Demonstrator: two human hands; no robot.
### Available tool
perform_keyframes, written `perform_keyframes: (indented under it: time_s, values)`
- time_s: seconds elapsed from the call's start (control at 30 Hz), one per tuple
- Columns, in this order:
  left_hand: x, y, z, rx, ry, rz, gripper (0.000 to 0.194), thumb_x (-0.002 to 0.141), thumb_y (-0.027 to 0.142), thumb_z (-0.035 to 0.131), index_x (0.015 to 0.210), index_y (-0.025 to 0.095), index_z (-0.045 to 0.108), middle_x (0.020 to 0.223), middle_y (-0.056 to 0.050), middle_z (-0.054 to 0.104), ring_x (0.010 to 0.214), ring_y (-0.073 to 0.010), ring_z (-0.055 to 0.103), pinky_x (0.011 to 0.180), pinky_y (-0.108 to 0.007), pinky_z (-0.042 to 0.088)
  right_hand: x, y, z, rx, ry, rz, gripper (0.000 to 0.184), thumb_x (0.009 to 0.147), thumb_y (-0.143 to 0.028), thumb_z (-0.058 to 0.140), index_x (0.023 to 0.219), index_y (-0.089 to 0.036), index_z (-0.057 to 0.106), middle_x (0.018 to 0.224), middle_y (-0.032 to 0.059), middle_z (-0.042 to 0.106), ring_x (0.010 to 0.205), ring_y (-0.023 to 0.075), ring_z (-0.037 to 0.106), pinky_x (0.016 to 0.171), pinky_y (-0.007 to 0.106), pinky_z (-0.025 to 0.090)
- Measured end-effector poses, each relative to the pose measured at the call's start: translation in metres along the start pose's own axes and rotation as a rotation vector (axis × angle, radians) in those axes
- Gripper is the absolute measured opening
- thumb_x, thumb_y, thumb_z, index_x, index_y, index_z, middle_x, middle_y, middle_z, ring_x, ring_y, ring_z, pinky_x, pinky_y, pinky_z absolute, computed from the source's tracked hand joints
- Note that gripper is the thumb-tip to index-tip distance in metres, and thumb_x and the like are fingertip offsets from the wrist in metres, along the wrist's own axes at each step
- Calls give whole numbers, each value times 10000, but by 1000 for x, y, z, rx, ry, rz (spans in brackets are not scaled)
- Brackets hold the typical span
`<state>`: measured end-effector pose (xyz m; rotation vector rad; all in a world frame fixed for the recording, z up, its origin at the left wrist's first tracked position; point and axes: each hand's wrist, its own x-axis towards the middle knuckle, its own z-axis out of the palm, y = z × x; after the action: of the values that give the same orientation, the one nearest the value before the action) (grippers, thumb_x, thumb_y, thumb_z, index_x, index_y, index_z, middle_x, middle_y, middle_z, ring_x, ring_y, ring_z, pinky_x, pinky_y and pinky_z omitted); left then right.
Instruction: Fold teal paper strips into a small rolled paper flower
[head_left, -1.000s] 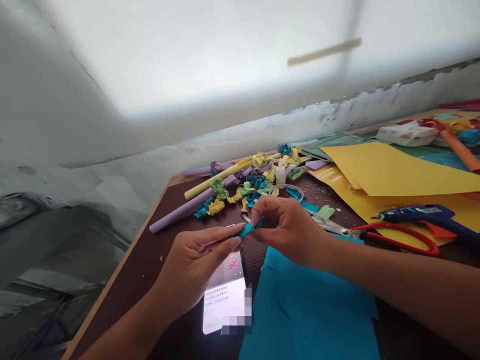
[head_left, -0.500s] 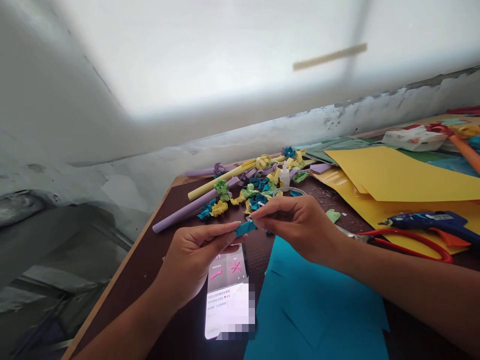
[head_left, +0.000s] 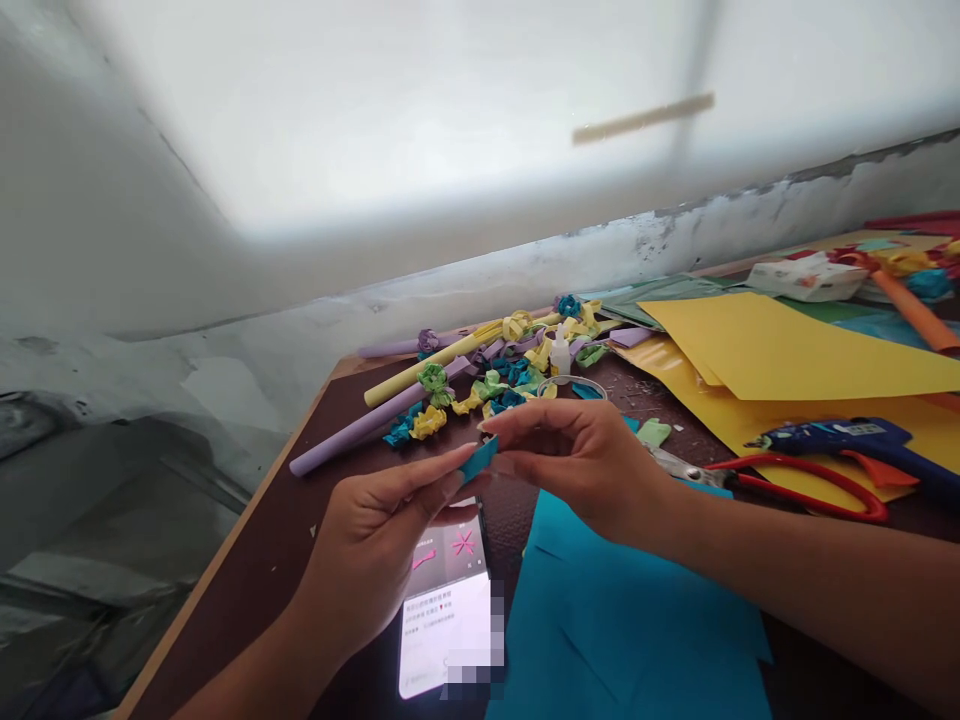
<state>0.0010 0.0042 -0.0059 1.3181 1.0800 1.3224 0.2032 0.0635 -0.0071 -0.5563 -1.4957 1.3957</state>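
My left hand (head_left: 375, 540) and my right hand (head_left: 577, 455) meet above the dark brown table (head_left: 285, 540). Both pinch a small folded strip of teal paper (head_left: 478, 459) between thumb and fingertips, the left from below, the right from the right side. Under my hands lies a lit phone (head_left: 448, 610) with pictures and text on its screen. A large teal paper sheet (head_left: 630, 620) lies under my right forearm.
Behind my hands lie purple and yellow paper rolls (head_left: 352, 428), several crumpled paper flowers (head_left: 495, 385) and a small glue bottle (head_left: 560, 352). To the right are red-handled scissors (head_left: 780, 475), a blue glue gun (head_left: 855, 440) and yellow sheets (head_left: 780, 355). A white wall runs behind the table.
My hands have stayed together on the teal strip, lifting it a little and turning it. The view has shifted slightly.
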Motion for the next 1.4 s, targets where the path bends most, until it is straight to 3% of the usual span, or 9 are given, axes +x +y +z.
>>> perform_keyframes:
  time_s: [0.27,0.47,0.6,0.73,0.8,0.9,1.0,1.13,1.4]
  values:
    - [2,5,-4,-137,-131,-123,167,850,284,821,1016,280,844,981,-44,843,867,-214,815,716,-203,672,-3,-10,-8,-231,-96,-225,152,856,-188,780,962,-280,839,901,7,791,828,153,732,727,262,590]
    - [-1,4,-5,-137,-182,-148,169,862,296,809,1028,291,841,951,-44,845,858,-221,817,723,-217,673,-7,-10,-7,-275,-141,-192,160,849,-179,798,974,-276,822,908,-4,793,832,158,734,732,257,594]
    - [-2,5,-6,-134,-187,-162,182,849,296,822,1029,280,841,969,-50,843,868,-230,816,716,-222,674,-6,-9,-8,-286,-163,-200,170,856,-173,790,991,-272,816,928,-6,802,836,153,740,730,246,595]
    - [-1,6,-4,-125,-146,-193,164,828,263,842,992,258,841,923,-34,846,780,-185,811,682,-199,663,-5,-7,-10,-373,-238,-382,262,870,-179,786,1121,-253,796,970,31,792,843,158,727,743,269,585]
    - [0,7,-4,-113,-128,-201,154,821,255,848,974,242,833,899,-25,842,745,-165,803,673,-193,658,-5,-6,-10,-422,-246,-413,222,868,-183,789,1084,-227,810,932,46,778,801,152,713,721,272,575]
    - [0,9,-6,-157,-131,-157,181,834,282,839,1004,223,824,921,-53,843,804,-188,808,711,-207,658,-2,-6,-9,-363,-137,-306,124,840,-199,815,960,-223,834,860,38,777,764,145,712,673,251,570]
    - [0,12,-10,-224,-133,-76,187,866,281,808,1037,206,827,916,-94,843,844,-212,812,747,-219,656,2,-7,-10,-123,-88,-201,155,771,-194,869,914,-247,840,831,19,786,731,128,713,620,216,568]
    - [0,15,-13,-257,-150,-46,150,868,247,803,1005,198,839,907,-105,842,809,-212,815,733,-224,661,6,-9,-13,76,-164,-65,164,752,-171,883,887,-256,846,811,6,794,692,92,707,599,164,566]
    - [2,13,-12,-294,-155,-64,94,815,215,851,908,198,844,839,-65,843,739,-175,811,701,-181,652,1,-11,-12,158,-308,96,201,883,-187,781,1064,-262,822,944,8,829,862,102,781,809,155,615]
